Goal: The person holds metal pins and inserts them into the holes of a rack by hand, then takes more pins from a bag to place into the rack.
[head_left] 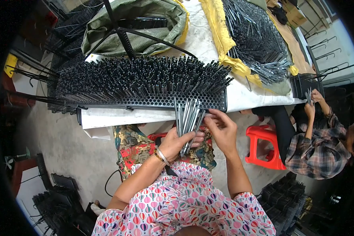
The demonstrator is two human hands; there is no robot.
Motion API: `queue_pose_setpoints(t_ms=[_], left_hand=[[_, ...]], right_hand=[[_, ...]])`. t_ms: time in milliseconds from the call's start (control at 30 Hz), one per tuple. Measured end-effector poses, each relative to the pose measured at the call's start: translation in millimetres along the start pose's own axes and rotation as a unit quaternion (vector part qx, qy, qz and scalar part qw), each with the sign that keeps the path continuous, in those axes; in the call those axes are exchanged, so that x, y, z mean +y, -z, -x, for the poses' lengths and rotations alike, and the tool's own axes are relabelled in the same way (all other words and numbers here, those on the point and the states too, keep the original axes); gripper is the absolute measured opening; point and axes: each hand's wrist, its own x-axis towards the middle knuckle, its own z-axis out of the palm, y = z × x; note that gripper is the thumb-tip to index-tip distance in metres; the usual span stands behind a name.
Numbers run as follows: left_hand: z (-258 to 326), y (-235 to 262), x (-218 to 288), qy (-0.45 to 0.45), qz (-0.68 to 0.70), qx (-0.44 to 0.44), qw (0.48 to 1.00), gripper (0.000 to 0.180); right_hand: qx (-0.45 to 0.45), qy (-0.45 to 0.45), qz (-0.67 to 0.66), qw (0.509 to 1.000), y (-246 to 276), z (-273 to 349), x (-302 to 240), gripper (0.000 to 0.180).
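1. Near the centre of the view, a bundle of thin grey metal rods point(190, 118) stands fanned in the left hand point(175, 142); its upper ends overlap the tray's near edge in the picture; I cannot tell if they touch it.
2. At 7 o'clock from the bundle, the left hand has its fingers closed around the lower part of the rods; the thumb lies across them.
3. At 3 to 4 o'clock, just beside the bundle, is the right hand point(223, 129); its thumb and forefinger are near to each other, the other fingers are bent; I cannot tell whether they pinch a rod.
4. At 11 o'clock is a black perforated tray point(212, 98), crowded with upright dark rods point(141, 78); bare holes show along its near side.
5. At 1 o'clock lies a yellow-edged sack point(215, 33) full of loose rods; farther at 11 o'clock, a green sack point(100, 37) lies open.
6. At 4 o'clock stands a red stool point(259, 133); beyond it, a person in a plaid shirt point(318, 155) holds some rods also.
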Motion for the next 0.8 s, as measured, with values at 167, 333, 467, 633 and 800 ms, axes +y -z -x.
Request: queue_pose_setpoints(t_ms=[167, 333, 467, 633, 800], left_hand=[[-0.6, 5.5, 1.7, -0.013, -0.003, 0.010, 1.000, 0.027], [0.3, -3.5, 6.3, -0.016, -0.024, 0.002, 1.000, 0.024], [1.0, -2.2, 3.3, 0.000, -0.013, -0.003, 1.000, 0.024], [1.2, -7.6, 6.2, 0.011, -0.002, 0.000, 1.000, 0.024], [3.5, -1.6, 2.2, 0.007, 0.031, 0.002, 0.999, 0.026]], right_hand=[[-0.235, 0.394, 0.236, 0.856, 16.6, 22.8, -17.9, 0.038], [-0.196, 0.482, 0.320, 0.792, 12.8, 34.2, 6.5, 0.026], [-0.170, 0.525, 0.330, 0.766, 12.9, 31.2, 6.5, 0.025], [-0.171, 0.555, 0.332, 0.744, 13.6, 26.2, 11.3, 0.025], [-0.127, 0.572, 0.303, 0.752, 19.3, 18.6, 8.1, 0.022]])
